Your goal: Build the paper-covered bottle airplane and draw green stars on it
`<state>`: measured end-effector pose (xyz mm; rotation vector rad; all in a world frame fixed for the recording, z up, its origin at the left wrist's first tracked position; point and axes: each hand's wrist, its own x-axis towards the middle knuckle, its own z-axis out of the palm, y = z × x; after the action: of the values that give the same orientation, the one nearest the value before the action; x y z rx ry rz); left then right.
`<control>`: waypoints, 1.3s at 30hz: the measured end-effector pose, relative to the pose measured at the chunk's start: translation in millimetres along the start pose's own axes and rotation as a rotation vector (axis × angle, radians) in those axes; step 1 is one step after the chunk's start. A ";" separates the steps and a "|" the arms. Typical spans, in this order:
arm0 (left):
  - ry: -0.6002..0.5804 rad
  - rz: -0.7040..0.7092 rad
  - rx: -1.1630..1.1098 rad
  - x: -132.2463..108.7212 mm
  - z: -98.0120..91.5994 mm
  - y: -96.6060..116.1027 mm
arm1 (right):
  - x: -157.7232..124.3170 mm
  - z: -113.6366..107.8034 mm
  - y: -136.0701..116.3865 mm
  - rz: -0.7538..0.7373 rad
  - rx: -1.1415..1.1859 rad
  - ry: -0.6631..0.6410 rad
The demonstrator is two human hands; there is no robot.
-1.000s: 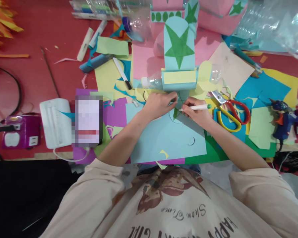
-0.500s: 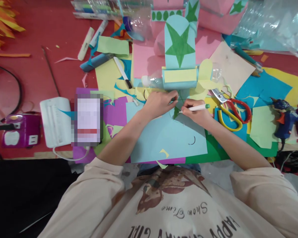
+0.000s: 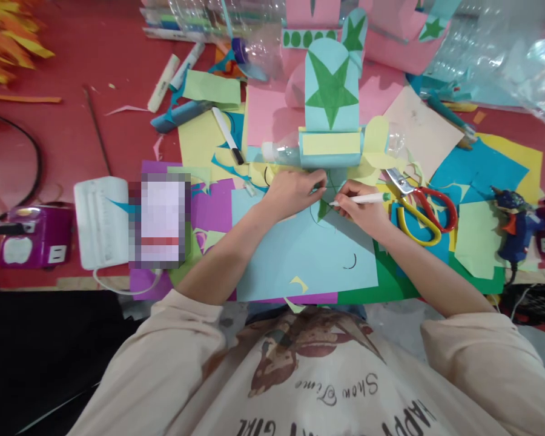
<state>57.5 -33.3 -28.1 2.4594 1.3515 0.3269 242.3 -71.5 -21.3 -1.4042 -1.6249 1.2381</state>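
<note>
A sheet of light blue paper (image 3: 295,260) lies in front of me with a star outline drawn inside a curved line. One part of the star (image 3: 324,209) is coloured green. My right hand (image 3: 361,209) is closed around a white marker (image 3: 367,198) with a green end, its tip at the green patch. My left hand (image 3: 297,191) rests on the paper just left of the star, fingers bent together and holding it down; the fingertips are partly hidden. Beyond the hands lies a plastic bottle (image 3: 286,152) wrapped in blue and yellow paper, with a green-star tab (image 3: 331,88) standing up.
Red-and-yellow scissors (image 3: 420,209) lie right of my right hand, and a blue glue gun (image 3: 518,227) is farther right. At left are a white power bank-like box (image 3: 102,224) and a blurred phone-like item (image 3: 161,224). Paper scraps, markers (image 3: 163,83) and clear plastic (image 3: 495,54) surround the sheet.
The marker has shifted slightly right with my right hand, its tip still near the green patch. My left hand stays in place. The whole view has moved a little.
</note>
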 end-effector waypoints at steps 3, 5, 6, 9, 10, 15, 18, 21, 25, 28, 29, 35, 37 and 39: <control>0.004 0.009 0.013 0.4 0.7 -0.2 | 0.0 0.1 -1.9 0.000 -0.022 -0.017; 0.008 0.011 0.020 0.6 1.4 -0.5 | -0.3 0.4 -3.6 -0.004 -0.060 -0.019; 0.009 0.010 0.023 0.6 1.8 -0.7 | -0.3 0.6 -4.5 -0.010 -0.088 -0.013; 0.012 0.009 0.026 0.8 2.5 -1.0 | -0.1 0.7 -6.3 -0.044 -0.156 -0.003; 0.015 0.012 0.025 0.8 2.6 -0.9 | 0.0 0.5 -6.6 -0.056 -0.163 -0.010; 0.030 0.010 0.026 0.8 1.9 0.2 | -0.1 -1.6 -6.8 -0.091 -0.159 -0.071; 0.025 0.002 0.031 0.7 1.2 0.7 | -0.2 -2.4 -7.2 -0.098 -0.151 -0.102; 0.016 0.000 0.032 0.6 0.8 0.7 | 0.0 -2.0 -7.1 -0.048 -0.090 -0.082; 0.018 0.001 0.034 0.7 1.2 0.4 | 0.1 -1.0 -5.6 0.022 -0.026 -0.022; 0.025 0.006 0.034 1.1 1.8 0.3 | 0.2 -1.1 -5.2 0.022 -0.051 -0.020; 0.026 0.009 0.034 1.1 1.9 0.4 | 0.3 -1.3 -5.6 0.017 -0.062 -0.023; 0.021 0.008 0.029 0.9 0.9 1.1 | 1.4 -2.5 -10.2 -0.015 -0.135 -0.038; 0.017 0.005 0.027 0.8 0.5 1.2 | 1.5 -2.8 -10.2 -0.021 -0.135 -0.055; 0.012 0.000 0.027 0.9 0.2 1.3 | 1.4 -3.0 -9.1 -0.022 -0.131 -0.079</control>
<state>59.0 -33.2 -27.8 2.4834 1.3699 0.3265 241.5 -69.2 -11.9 -1.4275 -1.7993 1.2073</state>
